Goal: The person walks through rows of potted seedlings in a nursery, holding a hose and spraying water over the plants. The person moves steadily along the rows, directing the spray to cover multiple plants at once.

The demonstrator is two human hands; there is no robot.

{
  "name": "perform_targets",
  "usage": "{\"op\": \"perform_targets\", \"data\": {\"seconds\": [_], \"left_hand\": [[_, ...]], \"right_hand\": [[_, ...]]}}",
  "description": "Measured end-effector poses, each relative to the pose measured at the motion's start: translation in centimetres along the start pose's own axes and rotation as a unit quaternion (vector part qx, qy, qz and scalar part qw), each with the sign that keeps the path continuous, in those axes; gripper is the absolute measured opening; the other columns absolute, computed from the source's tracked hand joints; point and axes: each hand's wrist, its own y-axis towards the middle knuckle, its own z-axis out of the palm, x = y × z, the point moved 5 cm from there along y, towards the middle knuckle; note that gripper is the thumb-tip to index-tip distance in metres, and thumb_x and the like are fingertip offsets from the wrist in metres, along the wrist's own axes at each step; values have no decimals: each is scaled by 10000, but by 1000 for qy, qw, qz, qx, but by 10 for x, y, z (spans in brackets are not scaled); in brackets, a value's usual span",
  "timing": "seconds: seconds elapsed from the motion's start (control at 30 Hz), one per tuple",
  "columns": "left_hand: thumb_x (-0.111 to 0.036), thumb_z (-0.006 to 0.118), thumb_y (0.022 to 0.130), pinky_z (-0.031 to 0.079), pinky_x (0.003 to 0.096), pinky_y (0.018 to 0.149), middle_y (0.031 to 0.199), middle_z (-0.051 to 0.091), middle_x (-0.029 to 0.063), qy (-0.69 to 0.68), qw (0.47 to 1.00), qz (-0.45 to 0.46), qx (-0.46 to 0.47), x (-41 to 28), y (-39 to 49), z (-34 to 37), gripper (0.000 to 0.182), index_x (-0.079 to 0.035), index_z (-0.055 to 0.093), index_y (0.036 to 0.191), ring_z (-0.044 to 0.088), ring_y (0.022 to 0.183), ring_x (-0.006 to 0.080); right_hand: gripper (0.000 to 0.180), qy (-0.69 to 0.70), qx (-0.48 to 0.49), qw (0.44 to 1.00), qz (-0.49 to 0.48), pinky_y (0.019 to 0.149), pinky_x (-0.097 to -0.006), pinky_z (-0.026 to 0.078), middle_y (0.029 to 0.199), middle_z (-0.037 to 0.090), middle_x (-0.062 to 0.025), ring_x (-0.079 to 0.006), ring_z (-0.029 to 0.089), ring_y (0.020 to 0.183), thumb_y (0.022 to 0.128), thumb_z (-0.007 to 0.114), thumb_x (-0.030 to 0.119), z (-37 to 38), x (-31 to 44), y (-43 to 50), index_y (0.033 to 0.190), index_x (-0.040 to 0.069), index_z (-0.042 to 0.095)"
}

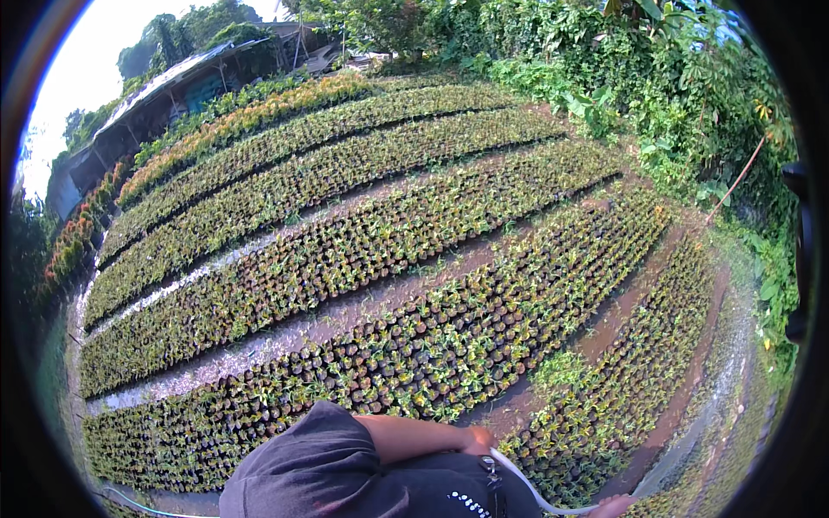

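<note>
Near the bottom centre, my left hand [479, 441] is closed around a pale hose [522, 478] beside my dark shirt. The hose curves down and right to my right hand [611, 506], which grips it close to its end, at the picture's lower edge. A spray of water [688, 447] fans out from there, up and to the right, over the plants. Below and around the hands stand dense rows of seedlings in small dark grow bags [427, 362].
Wet soil paths [311, 327] with puddles run between the seedling beds. A low shed [194, 71] stands at the upper left, beside orange-leaved plants [227, 133]. Leafy vines [680, 84] and a leaning stick [738, 178] line the right side. A thin light-blue hose [139, 508] lies at lower left.
</note>
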Motion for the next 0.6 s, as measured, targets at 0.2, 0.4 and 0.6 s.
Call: {"op": "perform_targets", "data": {"seconds": [0.2, 0.4, 0.6], "left_hand": [[-573, 659, 780, 496, 440, 872, 1060, 688, 196, 2, 1000, -18, 13, 1, -2, 3, 583, -99, 682, 1118, 647, 1029, 357], [-580, 655, 782, 495, 447, 869, 1050, 689, 197, -20, 1000, -13, 16, 5, -1, 4, 581, -108, 684, 1118, 647, 1031, 357], [-567, 663, 779, 494, 446, 876, 1082, 683, 196, -6, 1000, -3, 21, 13, 8, 5, 588, -103, 674, 1140, 644, 1043, 356]], "right_hand": [[536, -11, -9, 1000, -4, 406, -271, 306, 642, 426, 29, -102, 347, 477, 989, 307, 623, -2, 0, -10, 930, 133, 516], [537, -18, -13, 1000, -6, 407, -272, 309, 643, 429, 28, -103, 351, 479, 989, 307, 623, 4, 2, -17, 933, 132, 517], [539, -19, -13, 1000, -8, 408, -272, 312, 644, 432, 27, -103, 356, 480, 990, 307, 623, 7, 4, -24, 937, 130, 518]]}}
